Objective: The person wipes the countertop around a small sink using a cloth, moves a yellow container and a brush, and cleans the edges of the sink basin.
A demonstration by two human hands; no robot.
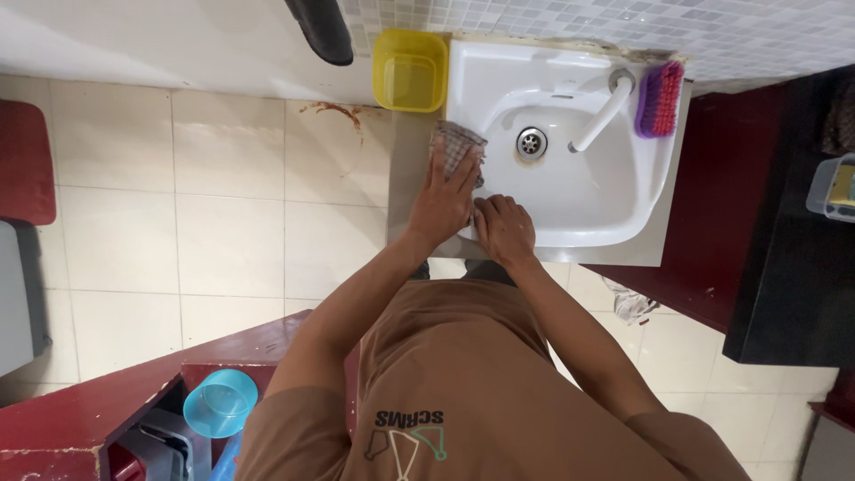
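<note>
The person is standing over a white sink (pixel 570 191), both arms reaching forward and down from a brown shirt (pixel 463 383). The left hand (pixel 443 203) is lying flat, fingers stretched out and slightly spread, pressing a checked cloth (pixel 457 144) against the sink's left rim. Its grip is apart — the palm is bearing down on the cloth rather than closing round it, and most of the cloth is bunching out just beyond the fingertips, draping over the rim toward the basin. The left forearm is running straight back from the wrist to a bent elbow beside the body.

The right hand (pixel 504 229) is sitting just beside the left, touching it at the thumb side, resting on the sink's near front edge. Its fingers are curling under — the grip is together in a loose fist, knuckles up. Whether it is pinching a corner of the cloth I cannot tell, since the fingertips are tucked out of sight. The right forearm is angling in from the right, elbow out.

Past both hands, the drain (pixel 532 142) is lying in the middle of the basin, and a white tap (pixel 606 111) is slanting over it from the far right. Beyond the tap a purple and pink scrubbing brush (pixel 660 98) is resting on the sink's back corner. Just beyond the left hand's fingertips, off the sink's left side, a yellow square tub (pixel 410 70) is standing against the wall. Behind the left elbow, low down, a blue cup (pixel 220 403) is sitting by a dark red ledge (pixel 98 410).
</note>
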